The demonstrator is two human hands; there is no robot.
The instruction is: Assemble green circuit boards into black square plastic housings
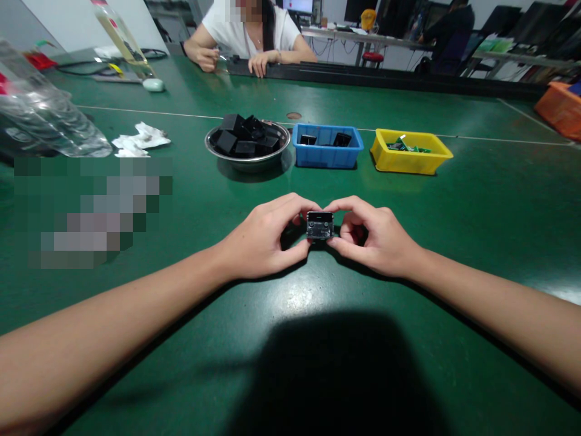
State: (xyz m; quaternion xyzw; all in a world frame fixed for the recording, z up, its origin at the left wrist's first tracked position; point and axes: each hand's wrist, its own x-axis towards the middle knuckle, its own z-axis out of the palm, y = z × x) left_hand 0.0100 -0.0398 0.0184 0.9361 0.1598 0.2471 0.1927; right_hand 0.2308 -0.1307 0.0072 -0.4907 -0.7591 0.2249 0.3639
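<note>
A small black plastic housing (320, 226) is held upright just over the green table (290, 339), its hollow inner side facing me. My left hand (276, 233) pinches its left edge between thumb and fingers. On the opposite edge, my right hand (374, 233) grips it the same way, with the other fingers curled. Beyond the hands stands a metal bowl (254, 162) heaped with black plastic boxes (245, 136). Beside it are a blue bin (327, 156) with a few black parts and a yellow bin (406, 162) with small green pieces, perhaps circuit boards.
To the left lie a clear plastic bottle (54, 115) and crumpled tissue (140, 140). Farther back is a bottle of yellowish liquid (122, 39). A person in a white top (254, 36) sits across the table behind a black rail (363, 72). An orange bin (560, 112) stands far right.
</note>
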